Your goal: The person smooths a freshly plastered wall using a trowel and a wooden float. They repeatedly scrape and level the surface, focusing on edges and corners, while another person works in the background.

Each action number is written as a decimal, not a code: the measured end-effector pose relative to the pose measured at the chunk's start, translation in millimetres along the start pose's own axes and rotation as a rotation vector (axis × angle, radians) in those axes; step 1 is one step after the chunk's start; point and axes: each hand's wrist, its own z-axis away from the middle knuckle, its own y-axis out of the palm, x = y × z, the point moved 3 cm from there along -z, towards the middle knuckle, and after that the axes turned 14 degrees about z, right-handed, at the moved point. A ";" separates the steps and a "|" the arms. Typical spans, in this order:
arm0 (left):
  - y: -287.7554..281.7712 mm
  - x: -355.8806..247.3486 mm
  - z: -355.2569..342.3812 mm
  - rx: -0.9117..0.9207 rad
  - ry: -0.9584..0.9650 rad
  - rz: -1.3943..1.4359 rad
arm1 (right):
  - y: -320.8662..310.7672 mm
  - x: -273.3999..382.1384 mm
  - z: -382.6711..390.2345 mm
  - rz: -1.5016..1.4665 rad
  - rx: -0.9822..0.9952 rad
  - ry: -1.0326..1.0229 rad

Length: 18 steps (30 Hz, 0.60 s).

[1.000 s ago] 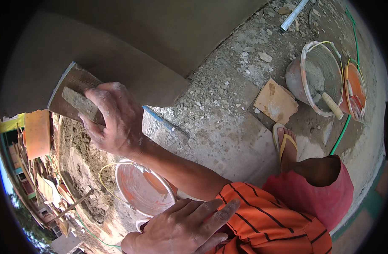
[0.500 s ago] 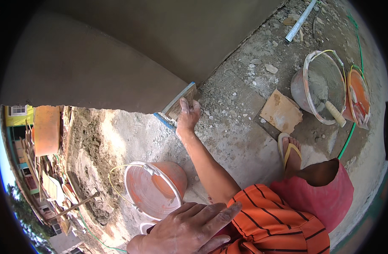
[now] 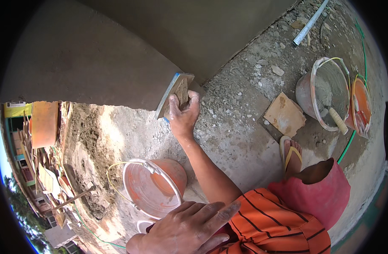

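My right hand point(image 3: 185, 114) reaches out and grips a plastering float point(image 3: 170, 90), thumb on one side of its handle and fingers on the other. The float has a flat board with a blue edge. It lies tilted at the bottom of a smooth grey-brown plastered wall point(image 3: 88, 59), near where two wall faces meet; whether its whole face touches is hidden. Low in the picture, my left hand point(image 3: 187, 226) rests palm down with fingers stretched out, holding nothing visible. Just beyond it stands an orange bucket point(image 3: 170, 173) with a pale rim, smeared inside.
At the right, a bucket of grey mortar point(image 3: 329, 84) has a brush-like handled tool point(image 3: 338, 120) at its rim. Beside it sits a smaller orange bucket point(image 3: 360, 99). A broken tile point(image 3: 285, 115), rubble, a metal bar point(image 3: 310, 23) and a green hose point(image 3: 347, 144) lie around.
My right hand has moved the float slightly up and turned it, so its board stands steeper. My left hand stays in place. The view has shifted a little.
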 end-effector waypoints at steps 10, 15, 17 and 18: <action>3.4 -9.6 6.8 0.033 0.018 0.077 | 34.2 85.6 23.3 0.104 -0.058 -0.428; 2.7 -0.3 -2.5 -0.008 0.068 -0.024 | 28.0 89.0 23.4 0.224 -0.091 -0.667; -0.6 -1.3 -3.0 -0.026 0.023 -0.057 | -1.3 -7.9 10.7 0.260 -0.030 -0.283; -1.8 -5.3 -3.7 -0.009 0.006 -0.049 | -16.1 -59.5 3.9 0.241 -0.028 -0.217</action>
